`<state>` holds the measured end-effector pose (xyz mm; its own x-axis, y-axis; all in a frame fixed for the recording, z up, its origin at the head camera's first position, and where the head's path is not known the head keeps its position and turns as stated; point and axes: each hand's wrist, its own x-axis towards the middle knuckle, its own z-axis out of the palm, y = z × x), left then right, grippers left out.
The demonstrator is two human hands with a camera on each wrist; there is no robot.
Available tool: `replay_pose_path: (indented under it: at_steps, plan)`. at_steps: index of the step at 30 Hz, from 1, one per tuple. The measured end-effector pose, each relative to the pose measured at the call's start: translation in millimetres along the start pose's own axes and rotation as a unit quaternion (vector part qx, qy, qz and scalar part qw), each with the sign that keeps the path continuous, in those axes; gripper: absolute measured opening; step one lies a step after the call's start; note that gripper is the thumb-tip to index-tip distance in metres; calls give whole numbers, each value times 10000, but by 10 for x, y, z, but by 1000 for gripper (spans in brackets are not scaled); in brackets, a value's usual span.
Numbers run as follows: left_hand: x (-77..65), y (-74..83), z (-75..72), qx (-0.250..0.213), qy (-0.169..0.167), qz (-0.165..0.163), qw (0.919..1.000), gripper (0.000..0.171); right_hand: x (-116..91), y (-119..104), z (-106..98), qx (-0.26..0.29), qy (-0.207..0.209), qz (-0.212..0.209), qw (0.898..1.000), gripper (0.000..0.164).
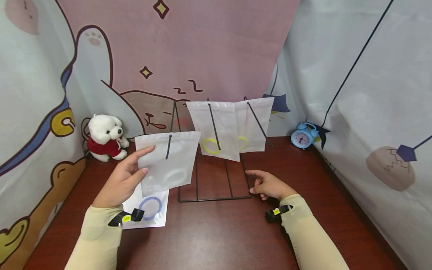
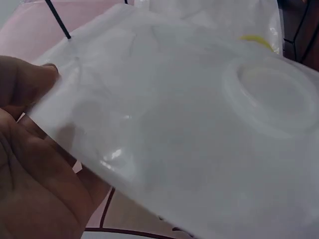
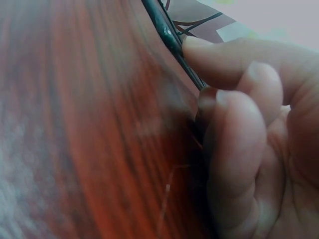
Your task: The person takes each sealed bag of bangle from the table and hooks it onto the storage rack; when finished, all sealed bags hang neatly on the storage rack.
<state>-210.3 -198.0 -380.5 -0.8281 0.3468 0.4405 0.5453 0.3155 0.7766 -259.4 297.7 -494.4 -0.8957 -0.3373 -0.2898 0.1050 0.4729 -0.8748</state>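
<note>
My left hand [image 1: 122, 179] pinches the left edge of a white zip bag [image 1: 158, 168], thumb in front of it. This bag hangs on the left prong of a black wire display rack [image 1: 216, 200], the prong passing through its top hole. A pale ring shape [image 2: 274, 97] shows through the bag in the left wrist view. Two more white bags hang on the other prongs: the middle bag [image 1: 222, 123] and the right bag [image 1: 254, 123], each with a yellow ring showing through. At the rack's right front corner, my right hand [image 1: 271, 185] holds the base wire between thumb and fingers.
Under my left forearm a white bag with a blue ring [image 1: 150, 208] lies on the brown table [image 1: 209, 240]. A white plush dog [image 1: 107, 137] in red sits at the back left. A blue alarm clock [image 1: 302, 137] stands at the back right. Printed cloth surrounds the table.
</note>
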Motion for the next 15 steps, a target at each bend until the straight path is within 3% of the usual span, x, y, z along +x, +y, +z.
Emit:
replay_pose_path:
  at_steps: [9, 15]
  plan:
    - [41, -197, 60, 456, 32, -13, 9990, 48, 14, 16, 11, -23, 95, 67, 9999, 78]
    - [57, -391, 98, 212, -261, -58, 9994, 41, 18, 25, 7, -11, 82, 61, 9999, 78]
